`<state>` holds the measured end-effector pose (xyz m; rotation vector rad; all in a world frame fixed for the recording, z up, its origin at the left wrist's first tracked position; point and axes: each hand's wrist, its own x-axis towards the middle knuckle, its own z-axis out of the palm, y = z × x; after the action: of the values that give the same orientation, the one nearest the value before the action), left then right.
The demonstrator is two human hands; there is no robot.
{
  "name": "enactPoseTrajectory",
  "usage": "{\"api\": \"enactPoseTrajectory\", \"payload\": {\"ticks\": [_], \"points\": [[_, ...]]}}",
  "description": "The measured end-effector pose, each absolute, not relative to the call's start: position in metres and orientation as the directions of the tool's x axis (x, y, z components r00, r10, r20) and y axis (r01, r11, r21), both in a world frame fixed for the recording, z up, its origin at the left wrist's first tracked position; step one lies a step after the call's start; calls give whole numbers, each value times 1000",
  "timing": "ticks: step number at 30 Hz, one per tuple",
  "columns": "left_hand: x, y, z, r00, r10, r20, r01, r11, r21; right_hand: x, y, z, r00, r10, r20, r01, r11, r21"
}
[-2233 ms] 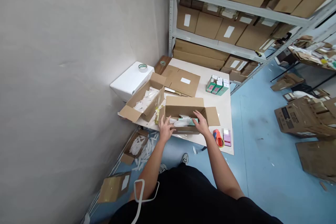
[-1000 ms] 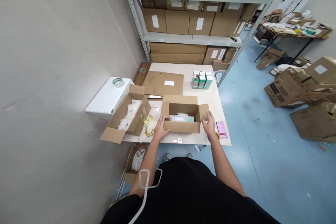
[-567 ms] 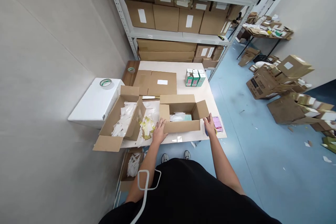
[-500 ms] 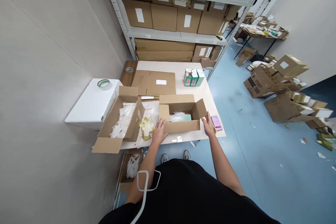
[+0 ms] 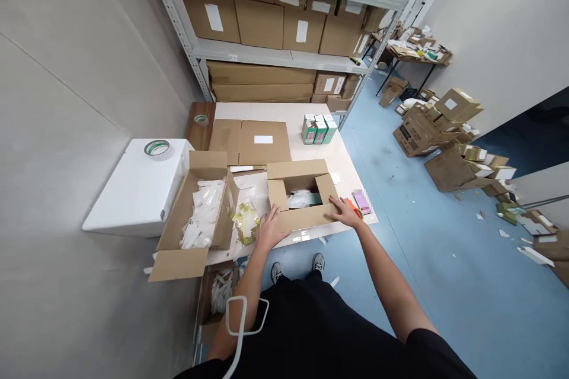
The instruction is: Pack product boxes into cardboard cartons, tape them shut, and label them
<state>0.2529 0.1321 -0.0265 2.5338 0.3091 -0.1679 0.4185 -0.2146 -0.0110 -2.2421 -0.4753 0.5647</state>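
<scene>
An opened cardboard box [image 5: 297, 169] stands near the front edge of the table, with a white plastic-wrapped item [image 5: 300, 198] and something teal inside. My left hand [image 5: 269, 231] rests, fingers extended, against the box's front left corner. Over at the right front corner, my right hand [image 5: 344, 212] lies with fingers stretched across the right end flap [image 5: 326, 188] and the front flap [image 5: 307, 215]. Both end flaps lean inward over the opening. Beside my right hand are an orange object [image 5: 353, 208], partly covered by the wrist, and a purple item [image 5: 361, 201].
Left of my left hand stands a box of white slips [image 5: 204, 210], with crumpled yellow tape [image 5: 246, 222] beside it. Flat cardboard [image 5: 264, 148] and green-white cartons [image 5: 319, 130] lie farther back. A tape roll [image 5: 157, 147] sits on a white container [image 5: 133, 189]. Shelving [image 5: 267, 53] rises behind.
My right hand has moved from the box's right side onto its corner, and the right end flap has tipped inward. The left hand stays at the left corner. The view has shifted somewhat.
</scene>
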Motion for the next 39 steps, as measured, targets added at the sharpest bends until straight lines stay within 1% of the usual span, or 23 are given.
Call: {"api": "enactPoseTrajectory", "payload": {"ticks": [3,6,10,12,14,17,19,22,23,26,29,32,34,37,39], "points": [[256,141,-28,971,146,-191,230,-794,562,421,-216,-4,829,495,-260,59,-539,-840],[263,157,-28,968,102,-229,223,-768,601,420,-217,1,832,479,-279,-76,-400,-913],[279,180,-17,961,62,-271,239,-686,687,415,-220,0,889,389,-243,-169,-214,-962],[288,185,-8,944,130,-302,312,-640,702,412,-220,-3,892,368,-262,-204,-188,-961],[296,183,0,915,247,-318,403,-607,685,411,-218,-9,908,325,-265,-222,-163,-961],[308,171,6,858,421,-293,501,-563,657,415,-209,-20,972,136,-189,-178,-94,-980],[313,161,4,825,510,-244,525,-532,664,419,-201,-29,991,-7,-136,-136,-111,-984],[318,147,-6,773,622,-126,516,-500,696,424,-188,-42,984,-146,-101,-135,-242,-961],[320,144,-11,754,647,-113,521,-484,703,426,-185,-46,979,-177,-99,-148,-291,-945],[325,141,-23,717,675,-174,569,-422,706,429,-177,-56,966,-237,-105,-193,-387,-902],[333,148,-29,725,665,-179,570,-433,698,433,-173,-62,962,-253,-106,-208,-422,-882],[347,160,-26,756,633,-169,560,-492,666,438,-173,-65,971,-221,-95,-192,-472,-861],[360,169,-21,794,585,-166,533,-539,652,442,-174,-64,975,-195,-105,-190,-497,-847],[389,185,-10,870,471,-145,434,-593,678,445,-176,-62,975,-166,-147,-212,-507,-835],[410,194,-4,884,434,-177,416,-552,722,446,-177,-63,975,-149,-168,-221,-511,-831]]}}
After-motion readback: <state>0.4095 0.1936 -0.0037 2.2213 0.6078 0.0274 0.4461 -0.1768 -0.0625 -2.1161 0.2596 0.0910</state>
